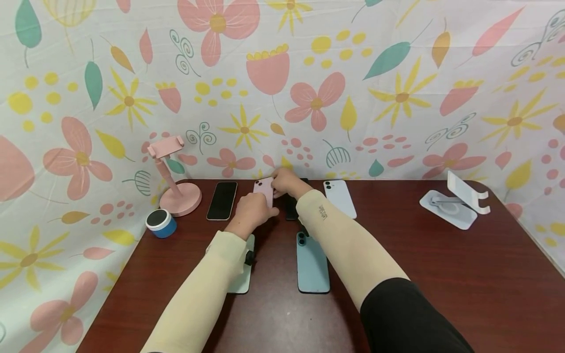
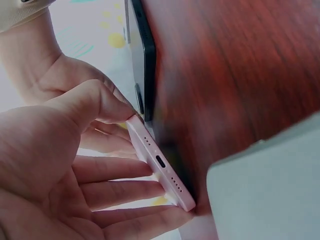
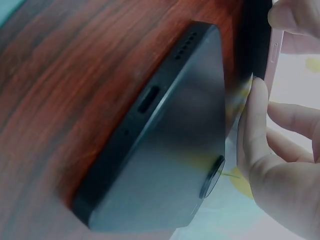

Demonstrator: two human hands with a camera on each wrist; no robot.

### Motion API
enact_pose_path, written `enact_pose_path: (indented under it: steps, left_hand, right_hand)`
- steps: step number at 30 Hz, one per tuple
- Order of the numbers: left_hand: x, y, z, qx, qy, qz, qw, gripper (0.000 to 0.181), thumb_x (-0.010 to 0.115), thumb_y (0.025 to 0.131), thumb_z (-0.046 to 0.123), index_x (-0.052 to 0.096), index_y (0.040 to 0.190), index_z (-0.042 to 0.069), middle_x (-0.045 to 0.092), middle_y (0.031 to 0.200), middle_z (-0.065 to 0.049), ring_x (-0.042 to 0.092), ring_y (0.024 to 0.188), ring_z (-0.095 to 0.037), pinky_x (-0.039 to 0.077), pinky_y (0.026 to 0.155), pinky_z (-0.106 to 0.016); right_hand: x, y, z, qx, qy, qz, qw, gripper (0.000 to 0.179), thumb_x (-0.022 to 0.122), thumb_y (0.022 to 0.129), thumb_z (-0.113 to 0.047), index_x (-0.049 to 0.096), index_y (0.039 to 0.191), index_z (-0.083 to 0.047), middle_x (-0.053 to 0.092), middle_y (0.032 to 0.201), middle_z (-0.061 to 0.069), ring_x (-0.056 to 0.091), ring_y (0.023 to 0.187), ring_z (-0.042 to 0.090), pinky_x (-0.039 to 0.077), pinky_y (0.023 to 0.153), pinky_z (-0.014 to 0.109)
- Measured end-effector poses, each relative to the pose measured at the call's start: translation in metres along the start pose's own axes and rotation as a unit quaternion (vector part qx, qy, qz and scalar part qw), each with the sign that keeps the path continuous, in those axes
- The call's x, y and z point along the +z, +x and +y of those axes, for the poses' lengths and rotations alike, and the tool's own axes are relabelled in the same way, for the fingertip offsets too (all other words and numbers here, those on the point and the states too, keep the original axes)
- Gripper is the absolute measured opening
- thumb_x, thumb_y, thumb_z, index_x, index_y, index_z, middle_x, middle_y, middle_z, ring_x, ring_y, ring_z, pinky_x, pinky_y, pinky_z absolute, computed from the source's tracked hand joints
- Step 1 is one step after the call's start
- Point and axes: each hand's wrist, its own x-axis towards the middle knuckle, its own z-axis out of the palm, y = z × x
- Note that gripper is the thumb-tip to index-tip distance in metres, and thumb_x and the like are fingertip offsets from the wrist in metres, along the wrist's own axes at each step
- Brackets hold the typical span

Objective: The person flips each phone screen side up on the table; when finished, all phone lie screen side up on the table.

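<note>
A pink smartphone [image 1: 264, 188] is at the back of the table, its camera end toward the wall. My left hand [image 1: 252, 212] grips its near end; in the left wrist view the thumb and fingers lie along opposite edges, with the charging port [image 2: 160, 161] between them. At the far right side, my right hand [image 1: 287, 184] pinches the same phone's edge. A dark smartphone [image 3: 165, 150] lies just right of it, partly under the right forearm in the head view. Below my left wrist is a pale green phone [image 1: 240, 282], largely covered by the sleeve.
A phone with a black screen [image 1: 222, 201] lies to the left, a white phone [image 1: 340, 198] to the right, a blue phone [image 1: 312, 264] nearer. A pink phone stand [image 1: 178, 196] and blue jar [image 1: 161, 223] stand left; a white folding stand [image 1: 456, 203] stands right. The patterned cloth [image 1: 282, 88] backs the table.
</note>
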Motion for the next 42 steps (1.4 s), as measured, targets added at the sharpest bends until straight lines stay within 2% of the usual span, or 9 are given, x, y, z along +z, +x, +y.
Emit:
enact_pose_path:
  steps: [8, 12, 15, 18, 20, 26, 33, 38, 42]
  left_hand:
    - [-0.004, -0.003, -0.002, 0.006, -0.022, -0.005, 0.9997, 0.043, 0.075, 0.097, 0.038, 0.062, 0.067, 0.011, 0.059, 0.061, -0.003, 0.059, 0.059, -0.021, 0.042, 0.059, -0.031]
    - [-0.006, -0.004, -0.005, 0.006, -0.038, -0.015, 0.9992, 0.030, 0.074, 0.099, 0.037, 0.076, 0.098, 0.007, 0.065, 0.069, -0.005, 0.060, 0.062, -0.020, 0.043, 0.060, -0.030]
    - [-0.009, -0.004, -0.007, 0.001, -0.059, -0.021, 0.9980, 0.042, 0.072, 0.099, 0.035, 0.075, 0.130, 0.007, 0.071, 0.073, -0.007, 0.062, 0.064, -0.020, 0.045, 0.064, -0.031]
    - [-0.013, -0.004, -0.011, -0.006, -0.088, -0.030, 0.9957, 0.054, 0.071, 0.098, 0.033, 0.067, 0.146, 0.009, 0.076, 0.079, -0.009, 0.063, 0.068, -0.019, 0.047, 0.068, -0.032]
    - [-0.015, -0.003, -0.014, -0.007, -0.108, -0.036, 0.9935, 0.057, 0.070, 0.097, 0.032, 0.064, 0.149, 0.010, 0.079, 0.083, -0.010, 0.064, 0.073, -0.019, 0.049, 0.072, -0.032]
    - [-0.018, -0.004, -0.023, -0.013, -0.167, -0.050, 0.9846, 0.059, 0.067, 0.097, 0.029, 0.061, 0.153, 0.013, 0.077, 0.129, -0.011, 0.065, 0.097, -0.021, 0.052, 0.084, -0.033]
    - [-0.018, -0.007, -0.028, -0.036, -0.235, -0.055, 0.9696, 0.065, 0.065, 0.095, 0.027, 0.055, 0.158, 0.016, 0.076, 0.101, -0.008, 0.057, 0.071, -0.016, 0.045, 0.066, -0.027]
    - [-0.017, -0.007, -0.031, -0.043, -0.284, -0.061, 0.9561, 0.068, 0.065, 0.092, 0.023, 0.052, 0.160, 0.020, 0.075, 0.118, -0.009, 0.052, 0.062, -0.015, 0.042, 0.061, -0.028]
    - [-0.018, -0.009, -0.032, -0.040, -0.308, -0.061, 0.9485, 0.071, 0.063, 0.091, 0.020, 0.051, 0.161, 0.024, 0.073, 0.135, -0.011, 0.046, 0.056, -0.016, 0.041, 0.059, -0.028]
  right_hand:
    - [-0.004, -0.005, -0.003, 0.020, 0.067, -0.007, 0.9975, 0.053, 0.050, 0.104, 0.003, 0.049, 0.157, 0.003, 0.057, 0.147, 0.028, 0.065, 0.073, 0.018, 0.066, 0.091, 0.041]
    - [-0.007, -0.007, -0.005, 0.031, 0.101, -0.013, 0.9943, 0.053, 0.052, 0.105, 0.001, 0.049, 0.158, 0.002, 0.060, 0.142, 0.029, 0.067, 0.077, 0.021, 0.065, 0.093, 0.042]
    - [-0.008, -0.008, -0.007, 0.035, 0.123, -0.016, 0.9916, 0.053, 0.054, 0.105, 0.000, 0.049, 0.158, 0.001, 0.060, 0.139, 0.029, 0.067, 0.078, 0.023, 0.064, 0.096, 0.045]
    - [-0.009, -0.009, -0.008, 0.034, 0.140, -0.018, 0.9894, 0.054, 0.054, 0.105, 0.000, 0.048, 0.159, 0.001, 0.058, 0.140, 0.029, 0.067, 0.079, 0.024, 0.063, 0.098, 0.046]
    - [-0.010, -0.010, -0.010, 0.034, 0.152, -0.019, 0.9876, 0.054, 0.054, 0.106, 0.000, 0.047, 0.159, 0.002, 0.057, 0.142, 0.029, 0.067, 0.079, 0.024, 0.063, 0.099, 0.047]
    - [-0.012, -0.011, -0.011, 0.040, 0.184, -0.025, 0.9818, 0.053, 0.054, 0.107, 0.000, 0.047, 0.159, 0.002, 0.054, 0.147, 0.029, 0.068, 0.079, 0.022, 0.062, 0.100, 0.045]
    - [-0.016, -0.013, -0.012, 0.046, 0.204, -0.030, 0.9774, 0.051, 0.056, 0.108, -0.004, 0.048, 0.159, -0.001, 0.055, 0.150, 0.025, 0.069, 0.088, 0.022, 0.065, 0.092, 0.036]
    - [-0.016, -0.014, -0.012, 0.045, 0.212, -0.029, 0.9757, 0.051, 0.055, 0.109, -0.006, 0.049, 0.159, -0.003, 0.058, 0.150, 0.023, 0.072, 0.094, 0.024, 0.065, 0.094, 0.035]
    - [-0.016, -0.014, -0.012, 0.042, 0.214, -0.028, 0.9755, 0.050, 0.056, 0.109, -0.006, 0.050, 0.159, -0.004, 0.057, 0.153, 0.021, 0.073, 0.115, 0.031, 0.063, 0.100, 0.036]
